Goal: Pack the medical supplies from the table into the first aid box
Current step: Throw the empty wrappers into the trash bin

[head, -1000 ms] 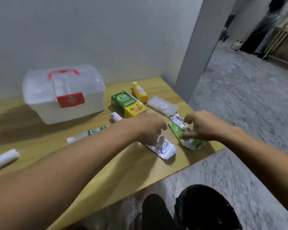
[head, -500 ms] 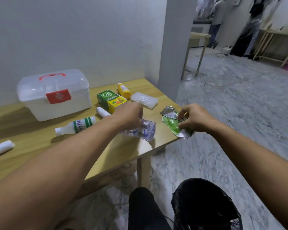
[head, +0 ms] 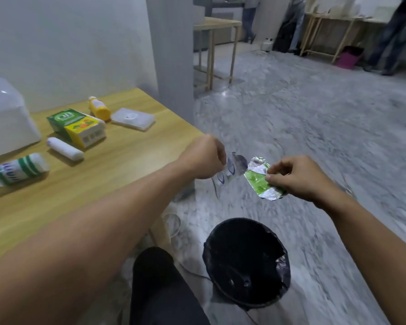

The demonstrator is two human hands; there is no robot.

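My left hand (head: 203, 158) pinches a silver-and-blue blister wrapper (head: 231, 170) in the air just past the table's right edge. My right hand (head: 298, 178) grips a crumpled green foil blister pack (head: 259, 180) beside it, above the floor. The white first aid box (head: 7, 118) stands shut at the far left of the wooden table (head: 117, 170), partly cut off. On the table lie a green-and-yellow carton (head: 76, 126), a yellow bottle (head: 99, 109), a flat clear case (head: 133, 118), a white roll (head: 65, 148) and a white green-striped bottle (head: 17, 171).
A bin lined with a black bag (head: 246, 261) stands on the marble floor below my hands. A grey pillar (head: 171, 43) rises behind the table's far corner. Other tables and people's legs are far back. My dark trouser knee (head: 157, 277) is at the bottom.
Both hands lifted their wrappers off the table and carried them right, past the edge and above the bin. The view swung right, so the first aid box is now mostly out of frame.
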